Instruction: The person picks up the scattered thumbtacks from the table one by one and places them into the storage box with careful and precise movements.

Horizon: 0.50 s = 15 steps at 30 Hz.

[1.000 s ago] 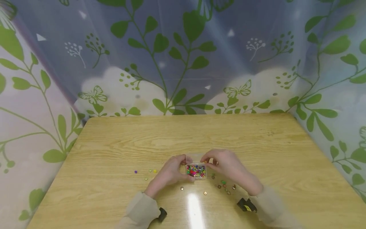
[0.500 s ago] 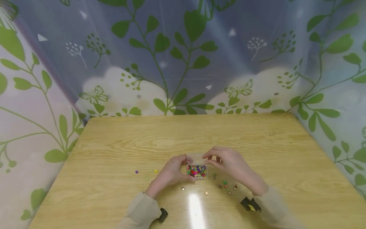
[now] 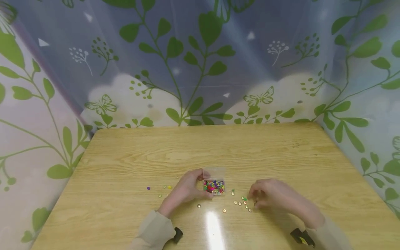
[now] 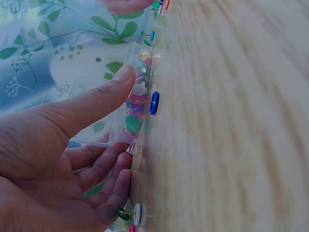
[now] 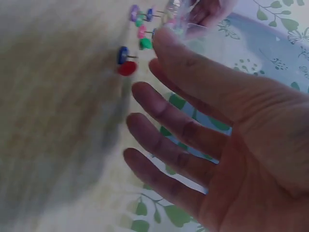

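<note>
A small clear plastic box point(image 3: 214, 187) of colourful thumbtacks stands on the table with its transparent lid point(image 3: 215, 172) raised at the back. My left hand point(image 3: 189, 189) holds the box from its left side, thumb at the front wall and fingers round behind. To the right, my right hand point(image 3: 271, 195) is low over the table beside a loose group of thumbtacks point(image 3: 245, 202). In the right wrist view its fingers are spread and slightly bent, with nothing seen between them. A blue thumbtack point(image 5: 123, 55) and a red one point(image 5: 127, 68) lie near its fingertips.
Single thumbtacks lie in front of the box, such as one gold-looking thumbtack point(image 3: 224, 210). Left of the left hand are a purple thumbtack point(image 3: 148, 188) and several others. The wooden table point(image 3: 131, 152) ends at a leaf-patterned curtain point(image 3: 200, 69).
My right hand has moved from the box's lid rightward and toward me, down to the loose thumbtacks. The orange-yellow piece at its fingertips earlier is gone from them. My left hand stays on the box.
</note>
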### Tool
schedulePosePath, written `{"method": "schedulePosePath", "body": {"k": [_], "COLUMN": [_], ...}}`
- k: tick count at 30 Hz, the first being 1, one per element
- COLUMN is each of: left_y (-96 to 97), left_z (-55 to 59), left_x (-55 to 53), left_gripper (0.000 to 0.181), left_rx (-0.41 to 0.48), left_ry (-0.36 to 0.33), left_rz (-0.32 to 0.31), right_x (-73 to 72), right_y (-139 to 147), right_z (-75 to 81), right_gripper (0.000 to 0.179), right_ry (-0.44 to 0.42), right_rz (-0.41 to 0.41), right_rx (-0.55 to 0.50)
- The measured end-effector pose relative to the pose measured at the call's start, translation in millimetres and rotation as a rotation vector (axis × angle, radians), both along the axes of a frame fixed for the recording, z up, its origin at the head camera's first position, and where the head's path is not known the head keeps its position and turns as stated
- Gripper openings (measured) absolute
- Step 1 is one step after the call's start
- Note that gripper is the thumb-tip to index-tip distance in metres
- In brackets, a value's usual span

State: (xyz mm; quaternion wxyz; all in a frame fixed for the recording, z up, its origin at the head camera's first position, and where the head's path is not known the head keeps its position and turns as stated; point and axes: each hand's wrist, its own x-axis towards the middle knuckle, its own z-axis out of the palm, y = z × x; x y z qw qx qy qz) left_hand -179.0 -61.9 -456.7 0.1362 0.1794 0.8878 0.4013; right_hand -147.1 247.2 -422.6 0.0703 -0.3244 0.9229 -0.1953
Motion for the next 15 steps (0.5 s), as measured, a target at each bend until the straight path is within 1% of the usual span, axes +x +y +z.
{"method": "schedulePosePath", "body": {"k": [3,6,11,15], "left_y": [0.0,0.7,1.0,0.3], "left_z": [-0.2,-0.4,-0.1,-0.3], "left_x": [0.2,0.0,-0.2,0.1], "left_gripper": [0.067,0.067,0.066,0.065], "left_rx": [-0.002,-0.001,-0.006,-0.018], "left_ry": [0.003,0.002,0.007,0.014], "left_rz": [0.0,-0.001,0.001,0.004], "right_x": [2.5,1.8,-3.5,-8.3], "right_y": [4.2,5.6,2.9,-1.5], "right_z": [-7.0,-11.3,-14.1,-16.4], "right_gripper": [0.028,0.025,0.021,0.018], "right_ry": [-0.029,-0.008,0.015,-0.009], "right_rz": [0.018,0.019,-0.012,-0.053], "right_rx": [-0.008,-0.028,-0.045,-0.049]}}
